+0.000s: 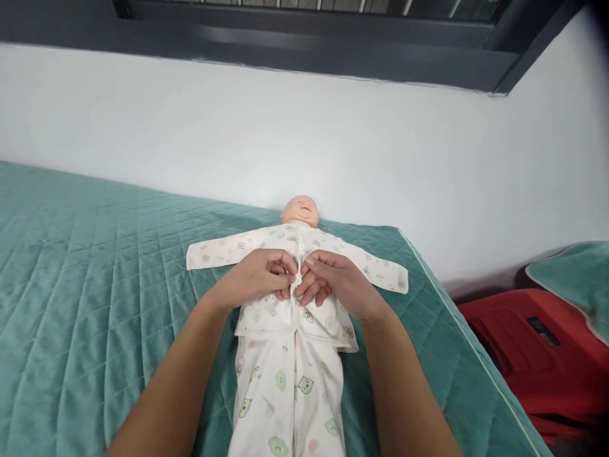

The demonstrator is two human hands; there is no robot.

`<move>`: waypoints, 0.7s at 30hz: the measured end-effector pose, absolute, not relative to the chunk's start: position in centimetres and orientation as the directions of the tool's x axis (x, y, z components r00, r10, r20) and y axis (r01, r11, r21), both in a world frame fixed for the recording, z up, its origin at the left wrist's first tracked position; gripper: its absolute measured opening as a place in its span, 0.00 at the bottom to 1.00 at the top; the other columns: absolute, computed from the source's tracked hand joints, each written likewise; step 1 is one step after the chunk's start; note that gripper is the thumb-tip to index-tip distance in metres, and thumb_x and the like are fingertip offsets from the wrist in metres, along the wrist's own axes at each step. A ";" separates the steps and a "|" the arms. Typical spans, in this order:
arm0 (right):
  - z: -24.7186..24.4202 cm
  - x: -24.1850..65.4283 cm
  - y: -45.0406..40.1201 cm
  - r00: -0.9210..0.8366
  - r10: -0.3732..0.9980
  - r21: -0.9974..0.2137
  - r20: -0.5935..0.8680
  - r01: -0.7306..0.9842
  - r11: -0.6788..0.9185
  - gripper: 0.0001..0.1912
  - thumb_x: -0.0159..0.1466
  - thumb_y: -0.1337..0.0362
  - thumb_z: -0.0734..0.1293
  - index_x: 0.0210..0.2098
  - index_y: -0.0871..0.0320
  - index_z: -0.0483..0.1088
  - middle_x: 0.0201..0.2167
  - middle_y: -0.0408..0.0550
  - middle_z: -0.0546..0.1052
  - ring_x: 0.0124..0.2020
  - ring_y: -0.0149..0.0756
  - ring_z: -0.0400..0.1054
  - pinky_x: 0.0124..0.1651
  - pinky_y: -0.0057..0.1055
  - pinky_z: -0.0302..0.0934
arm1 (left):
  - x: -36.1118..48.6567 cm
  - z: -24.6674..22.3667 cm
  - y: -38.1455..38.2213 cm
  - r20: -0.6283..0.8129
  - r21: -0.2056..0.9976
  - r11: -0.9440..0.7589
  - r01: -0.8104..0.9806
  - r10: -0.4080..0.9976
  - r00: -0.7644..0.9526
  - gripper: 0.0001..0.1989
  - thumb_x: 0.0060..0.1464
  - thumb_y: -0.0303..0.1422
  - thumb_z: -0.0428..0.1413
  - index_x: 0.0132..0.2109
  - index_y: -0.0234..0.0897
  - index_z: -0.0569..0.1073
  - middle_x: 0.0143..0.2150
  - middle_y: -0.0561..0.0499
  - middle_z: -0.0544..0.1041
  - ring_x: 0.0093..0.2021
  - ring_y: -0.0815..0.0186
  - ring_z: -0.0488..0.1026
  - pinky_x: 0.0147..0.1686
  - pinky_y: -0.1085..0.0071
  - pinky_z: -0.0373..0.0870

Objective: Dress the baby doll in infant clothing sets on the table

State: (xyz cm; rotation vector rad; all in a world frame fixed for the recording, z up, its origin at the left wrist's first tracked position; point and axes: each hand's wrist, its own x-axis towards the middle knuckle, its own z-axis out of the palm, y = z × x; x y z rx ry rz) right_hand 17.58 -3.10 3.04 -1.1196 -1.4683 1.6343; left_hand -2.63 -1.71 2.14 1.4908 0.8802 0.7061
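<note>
Dressed doll (285, 320) on green quilt (95, 285)

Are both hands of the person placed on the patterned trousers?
No, the left hand and right hand are at the front of the patterned shirt, above the trousers.

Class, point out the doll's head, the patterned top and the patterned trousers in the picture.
Doll's head (301, 211), head view: middle of the face.
Patterned top (314, 327), head view: lower front, near the hem.
Patterned trousers (285, 400), head view: front, beside the centre line.
</note>
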 end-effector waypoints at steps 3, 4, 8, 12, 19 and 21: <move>3.0 17.5 -3.0 -0.404 0.900 -0.987 -0.163 0.061 -0.152 0.16 0.66 0.49 0.65 0.34 0.57 0.67 0.27 0.48 0.82 0.24 0.35 0.77 0.23 0.23 0.60 | -2.8 1.8 -1.4 -0.038 0.999 0.018 0.042 0.837 0.546 0.07 0.46 0.24 0.58 0.36 0.35 0.71 0.24 0.54 0.75 0.23 0.70 0.73 0.27 0.74 0.70; 2.9 17.5 -3.0 -0.402 0.902 -0.987 -0.161 0.056 -0.151 0.16 0.65 0.50 0.65 0.33 0.57 0.67 0.27 0.48 0.82 0.24 0.35 0.77 0.22 0.23 0.60 | -2.9 1.8 -1.4 -0.035 0.999 0.028 0.021 0.834 0.551 0.07 0.46 0.24 0.59 0.35 0.35 0.71 0.25 0.54 0.75 0.23 0.71 0.72 0.26 0.75 0.70; 2.5 17.7 -2.8 -0.408 0.903 -0.990 -0.133 0.009 -0.142 0.16 0.65 0.50 0.65 0.33 0.57 0.68 0.27 0.47 0.81 0.21 0.32 0.74 0.21 0.23 0.57 | -3.1 1.7 -1.3 -0.038 0.998 0.056 -0.013 0.809 0.586 0.07 0.48 0.26 0.60 0.36 0.36 0.71 0.25 0.55 0.74 0.23 0.71 0.72 0.26 0.75 0.70; 2.2 18.0 -2.6 -0.401 0.912 -0.987 -0.080 -0.098 -0.130 0.15 0.66 0.52 0.65 0.31 0.58 0.68 0.23 0.45 0.77 0.18 0.27 0.67 0.20 0.23 0.55 | -3.4 2.1 -1.5 -0.050 0.998 0.062 0.003 0.778 0.626 0.08 0.50 0.28 0.62 0.36 0.36 0.70 0.26 0.55 0.73 0.23 0.72 0.71 0.25 0.75 0.69; 2.2 18.5 -1.7 -0.287 0.954 -0.841 -0.083 -0.494 -0.221 0.22 0.64 0.55 0.69 0.22 0.57 0.58 0.16 0.34 0.58 0.14 0.20 0.41 0.14 0.20 0.40 | -4.3 2.0 -1.6 -0.058 0.996 0.090 -0.003 0.664 0.746 0.11 0.51 0.32 0.65 0.41 0.35 0.73 0.27 0.51 0.78 0.22 0.71 0.72 0.21 0.76 0.66; 2.1 18.8 -1.6 -0.280 0.957 -0.792 -0.078 -0.566 -0.230 0.25 0.65 0.55 0.69 0.20 0.56 0.52 0.15 0.33 0.52 0.13 0.21 0.36 0.13 0.20 0.36 | -4.5 1.5 -1.4 0.010 0.993 0.079 -0.086 0.674 0.739 0.10 0.54 0.33 0.63 0.41 0.34 0.73 0.24 0.52 0.77 0.20 0.71 0.71 0.20 0.76 0.65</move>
